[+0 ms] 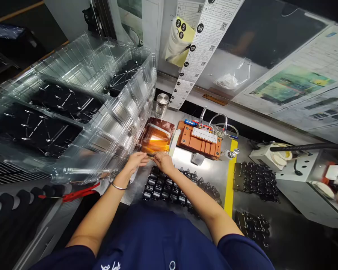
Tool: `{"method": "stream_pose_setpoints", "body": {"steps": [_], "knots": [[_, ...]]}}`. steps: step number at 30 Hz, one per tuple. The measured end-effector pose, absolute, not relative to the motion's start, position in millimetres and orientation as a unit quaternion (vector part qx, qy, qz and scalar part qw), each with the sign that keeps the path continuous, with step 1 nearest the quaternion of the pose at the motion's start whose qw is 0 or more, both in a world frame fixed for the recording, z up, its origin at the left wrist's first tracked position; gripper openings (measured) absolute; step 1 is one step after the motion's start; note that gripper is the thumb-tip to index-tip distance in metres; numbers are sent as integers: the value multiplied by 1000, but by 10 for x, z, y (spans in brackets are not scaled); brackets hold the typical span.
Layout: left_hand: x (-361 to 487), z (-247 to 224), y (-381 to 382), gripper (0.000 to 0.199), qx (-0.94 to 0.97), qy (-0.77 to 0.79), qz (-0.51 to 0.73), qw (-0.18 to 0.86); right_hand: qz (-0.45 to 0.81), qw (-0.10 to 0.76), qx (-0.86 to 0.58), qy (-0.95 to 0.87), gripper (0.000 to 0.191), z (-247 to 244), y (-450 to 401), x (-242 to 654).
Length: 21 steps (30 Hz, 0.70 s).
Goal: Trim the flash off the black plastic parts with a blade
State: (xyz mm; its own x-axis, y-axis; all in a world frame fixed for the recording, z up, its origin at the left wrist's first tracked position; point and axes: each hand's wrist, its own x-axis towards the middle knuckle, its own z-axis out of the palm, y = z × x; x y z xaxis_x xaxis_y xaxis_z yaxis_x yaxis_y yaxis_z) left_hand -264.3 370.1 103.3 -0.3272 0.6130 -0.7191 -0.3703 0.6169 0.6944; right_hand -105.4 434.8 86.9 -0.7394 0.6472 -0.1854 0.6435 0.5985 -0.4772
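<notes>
- Head view: left hand point(135, 162) and right hand point(163, 161) meet, fingers curled nearly closed, pinching the near edge of an amber film sheet point(155, 138) on a steel bench point(186, 165).
- Rows of black moulded parts point(163, 189) lie just beside the right hand.
- Stacked clear plastic trays point(73, 112) stand left.

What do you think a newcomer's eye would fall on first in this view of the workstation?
Most striking are the stacked clear plastic trays of black parts filling the left side. To the right, beyond the hands, sits an orange block topped by a white strip. The left hand and right hand meet at a glossy amber sheet's front edge.
</notes>
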Motion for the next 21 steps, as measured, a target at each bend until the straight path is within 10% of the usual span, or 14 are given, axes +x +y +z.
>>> {"method": "stream_pose_setpoints", "body": {"steps": [8,21], "knots": [[-2372,1158,3622,24,366,644,481,470,406,195,-408,-794,27,1248,4216,-894],[-2153,1687,3577,22,670,513,385,374,526,71,-317,-786,29,2099,4332,-365]]}}
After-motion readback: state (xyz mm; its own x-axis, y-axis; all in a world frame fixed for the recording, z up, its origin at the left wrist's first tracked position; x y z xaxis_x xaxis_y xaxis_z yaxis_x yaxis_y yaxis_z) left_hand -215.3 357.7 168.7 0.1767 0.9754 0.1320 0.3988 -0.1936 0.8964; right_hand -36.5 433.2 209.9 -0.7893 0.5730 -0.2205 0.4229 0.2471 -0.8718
